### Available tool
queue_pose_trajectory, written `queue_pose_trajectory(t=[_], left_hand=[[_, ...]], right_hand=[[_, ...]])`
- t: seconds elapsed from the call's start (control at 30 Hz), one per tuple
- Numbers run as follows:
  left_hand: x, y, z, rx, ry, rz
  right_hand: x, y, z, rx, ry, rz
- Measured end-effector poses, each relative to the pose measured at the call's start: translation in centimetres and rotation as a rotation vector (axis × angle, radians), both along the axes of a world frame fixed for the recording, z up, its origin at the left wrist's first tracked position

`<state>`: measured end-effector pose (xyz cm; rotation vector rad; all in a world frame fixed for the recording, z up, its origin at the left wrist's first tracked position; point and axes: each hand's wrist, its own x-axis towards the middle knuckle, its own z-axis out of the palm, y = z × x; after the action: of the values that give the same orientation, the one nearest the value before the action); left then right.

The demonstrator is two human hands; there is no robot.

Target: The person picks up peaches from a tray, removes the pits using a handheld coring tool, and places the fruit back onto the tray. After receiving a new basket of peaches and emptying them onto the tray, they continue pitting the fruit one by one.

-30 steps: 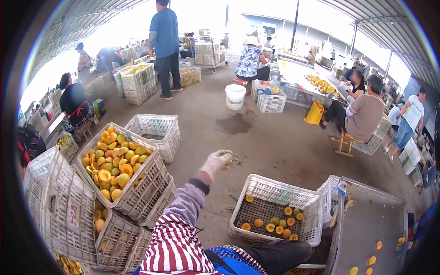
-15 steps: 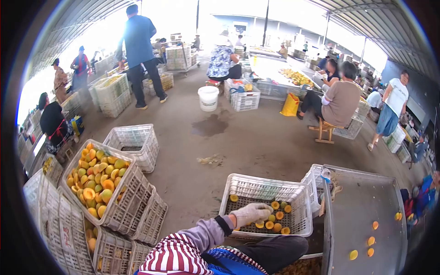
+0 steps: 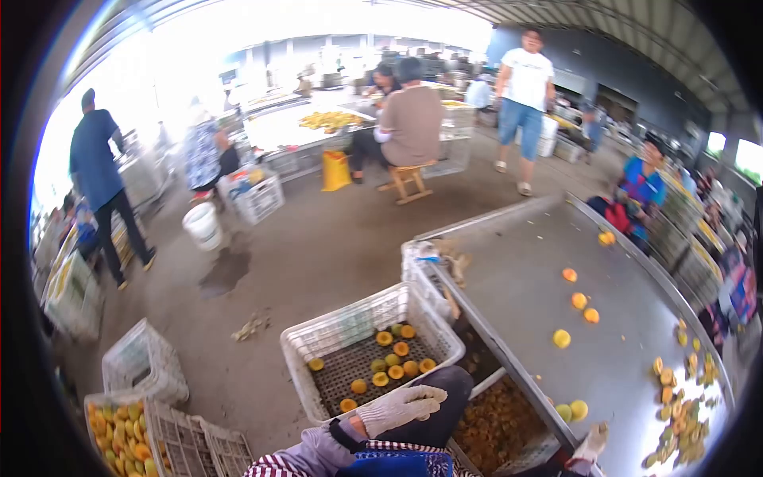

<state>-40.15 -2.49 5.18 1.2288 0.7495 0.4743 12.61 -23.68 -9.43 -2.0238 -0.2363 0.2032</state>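
Note:
My left hand (image 3: 397,407), in a white knit glove, hovers over my dark trouser knee with its fingers stretched out and nothing in them. Just beyond it stands a white plastic crate (image 3: 350,322) holding several halved yellow peaches (image 3: 393,358). My right hand (image 3: 592,441), also gloved, shows only in part at the near edge of the metal table (image 3: 509,270); its grip is hidden. Two whole peaches (image 3: 572,411) lie on the table close to it.
Loose peaches (image 3: 562,339) dot the table and a heap of halves (image 3: 675,413) lies at its right. A bin of scraps (image 3: 493,421) sits below the table edge. At the left are a crate of whole peaches (image 3: 119,433), an empty crate (image 3: 143,362) and a bucket (image 3: 203,225). People sit and walk beyond.
My view has swung right, bringing the metal table into sight. My left hand has drawn back from over the crate of halves to above my knee.

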Motion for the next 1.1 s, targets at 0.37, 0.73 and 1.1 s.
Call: queue_pose_trajectory(t=[0.37, 0.73, 1.1], left_hand=[[2.1, -3.1, 3.0, -0.020, 0.089, -0.159], [1.9, -6.1, 4.3, -0.007, 0.044, -0.205], [6.8, -1.9, 4.4, 0.035, -0.011, -0.421]], right_hand=[[-5.0, 0.3, 3.6, 0.106, -0.148, -0.080], [-6.0, 0.0, 4.2, 0.154, -0.118, -0.070], [-7.4, 0.2, 7.9, 0.083, 0.093, -0.097]])
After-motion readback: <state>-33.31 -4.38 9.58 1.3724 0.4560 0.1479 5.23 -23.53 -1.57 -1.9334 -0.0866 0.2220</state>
